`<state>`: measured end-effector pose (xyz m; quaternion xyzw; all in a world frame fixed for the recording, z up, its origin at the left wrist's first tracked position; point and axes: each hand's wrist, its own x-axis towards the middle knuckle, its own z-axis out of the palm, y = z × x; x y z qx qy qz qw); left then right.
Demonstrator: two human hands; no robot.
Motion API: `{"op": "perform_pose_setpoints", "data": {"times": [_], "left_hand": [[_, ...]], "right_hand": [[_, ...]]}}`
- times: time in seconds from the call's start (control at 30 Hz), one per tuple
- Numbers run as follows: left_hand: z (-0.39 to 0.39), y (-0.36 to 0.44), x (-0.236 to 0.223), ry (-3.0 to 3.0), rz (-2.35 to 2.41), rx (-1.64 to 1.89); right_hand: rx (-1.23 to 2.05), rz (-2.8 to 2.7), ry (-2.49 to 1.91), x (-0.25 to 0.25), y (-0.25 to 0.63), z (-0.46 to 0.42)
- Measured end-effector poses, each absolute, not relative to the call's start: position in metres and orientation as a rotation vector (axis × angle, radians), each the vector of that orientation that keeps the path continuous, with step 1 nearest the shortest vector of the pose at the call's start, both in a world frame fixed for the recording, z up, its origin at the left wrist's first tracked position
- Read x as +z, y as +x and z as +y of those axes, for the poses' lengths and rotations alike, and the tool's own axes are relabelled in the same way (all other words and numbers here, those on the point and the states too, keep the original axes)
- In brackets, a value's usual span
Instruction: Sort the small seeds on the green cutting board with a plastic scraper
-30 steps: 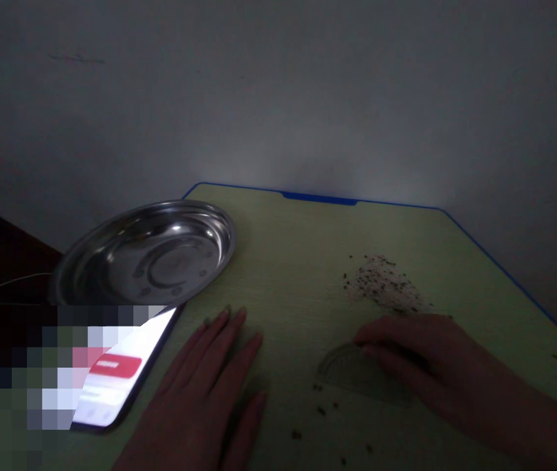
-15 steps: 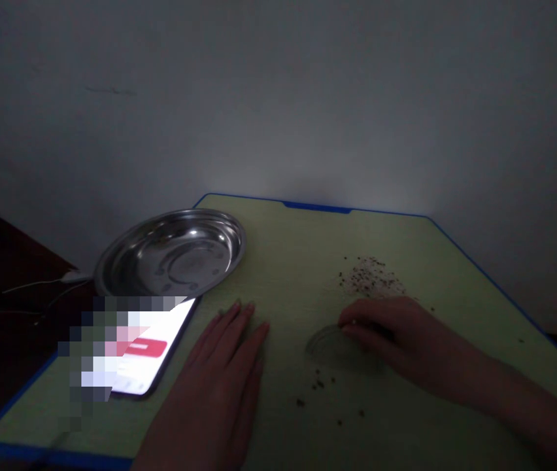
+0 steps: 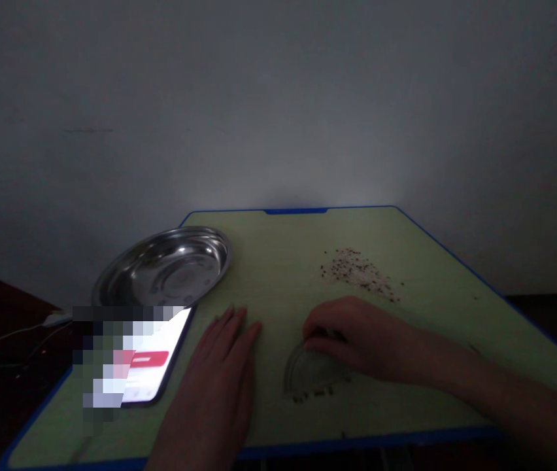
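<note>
My right hand [image 3: 352, 333] pinches a clear, half-round protractor [image 3: 308, 369] between thumb and fingers. The protractor lies low over the tabletop, its straight edge towards me. Several small dark grains [image 3: 315, 394] sit in a row along that edge. Palm down on the table, my left hand [image 3: 219, 373] rests with fingers stretched out, holding nothing. Beyond my right hand spreads a loose pile of pale and dark grains [image 3: 357, 270], too small to name exactly.
A shiny steel basin [image 3: 175, 271] stands at the left of the green, blue-edged table [image 3: 269, 261]. In front of it lies a lit phone [image 3: 148, 360], partly blurred out. White cables [image 3: 14, 337] hang at the far left. A grey wall [image 3: 278, 104] rises behind the table.
My right hand has drawn the protractor left and nearer to me, and the scattered dark grains now lie along its straight edge. My left hand stays flat. The camera view has shifted somewhat.
</note>
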<state>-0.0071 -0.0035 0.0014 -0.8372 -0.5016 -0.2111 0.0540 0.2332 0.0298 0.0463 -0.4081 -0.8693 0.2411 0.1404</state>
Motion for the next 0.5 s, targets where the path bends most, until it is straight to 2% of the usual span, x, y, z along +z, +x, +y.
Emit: {"op": "perform_pose_setpoints", "data": {"times": [0.5], "left_hand": [[-0.001, -0.004, 0.002, -2.550, -1.509, -0.659]], "right_hand": [[0.842, -2.440, -1.267, 0.048, 0.237, 0.003]]}}
